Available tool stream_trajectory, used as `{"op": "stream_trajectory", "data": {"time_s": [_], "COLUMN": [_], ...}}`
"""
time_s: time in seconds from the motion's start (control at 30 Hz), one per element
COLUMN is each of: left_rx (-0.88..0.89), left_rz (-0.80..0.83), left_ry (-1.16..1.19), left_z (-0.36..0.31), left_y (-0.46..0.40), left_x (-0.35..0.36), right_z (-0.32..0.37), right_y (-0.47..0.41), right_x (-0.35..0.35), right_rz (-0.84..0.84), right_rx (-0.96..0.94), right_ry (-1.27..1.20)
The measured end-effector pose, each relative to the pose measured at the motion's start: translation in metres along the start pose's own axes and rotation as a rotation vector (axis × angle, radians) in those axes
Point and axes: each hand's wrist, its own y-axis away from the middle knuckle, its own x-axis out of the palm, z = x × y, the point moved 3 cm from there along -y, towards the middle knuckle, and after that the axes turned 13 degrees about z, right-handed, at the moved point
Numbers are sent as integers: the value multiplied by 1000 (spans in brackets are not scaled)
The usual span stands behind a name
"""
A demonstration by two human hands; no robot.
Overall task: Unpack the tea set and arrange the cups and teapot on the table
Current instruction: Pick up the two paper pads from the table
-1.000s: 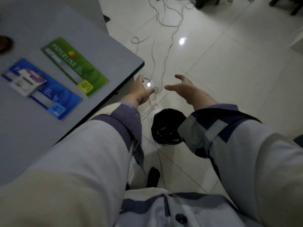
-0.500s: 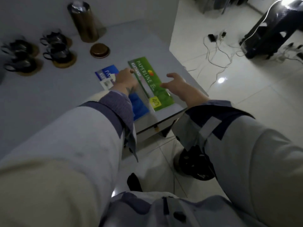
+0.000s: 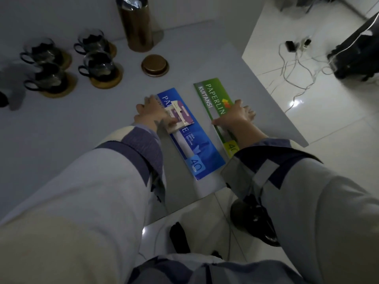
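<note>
green booklet [image 3: 215, 103]: "PAPERLIN", "KUITANSI" | blue booklet [image 3: 194, 144]: "YOUR OFFICE SOLUTION", "40"

You've got open table [image 3: 67, 128] across the left and lower left of frame. Upper left, four cups [image 3: 98, 66] crowd together; the tall canister [image 3: 135, 23] and its lid [image 3: 154, 65] block upper centre. Two booklets [image 3: 196, 138] cover the middle.

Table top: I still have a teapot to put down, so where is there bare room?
Bare table lies left of the left hand, below the cups. A smaller gap sits between the round lid and the blue booklet. The right edge is crowded by the green booklet.
</note>
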Motion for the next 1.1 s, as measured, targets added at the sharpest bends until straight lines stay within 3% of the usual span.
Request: {"op": "stream_trajectory", "data": {"time_s": [0.13, 0.3, 0.37, 0.5, 0.6, 0.73, 1.0, 1.1], "left_rx": [-15, -92, -65, 94, 179, 122, 255, 289], "left_rz": [77, 19, -30, -5, -18, -52, 20, 32], "left_ry": [-126, -189, -78, 412, 568, 919, 1082, 1141], "left_z": [-7, -10, -9, -6, -5, -12, -67, -90], "left_y": [-6, 0, 1, 6, 17, 27, 22, 10], "left_x": [-15, -25, -25, -10, -3, -13, -64, -81], "right_z": [2, 1, -1, -6, -6, 4, 51, 73], "right_y": [-5, -1, 0, 9, 9, 8, -1, -11], "right_x": [0, 1, -2, -3, -6, -29, -67, -79], "right_rz": [106, 68, 34, 17, 44, 48, 179, 318], "right_rx": [78, 63, -3, -109, -191, -318, -534, -595], "right_ry": [24, -80, -118, -145, -238, -356, -570, -708]}}
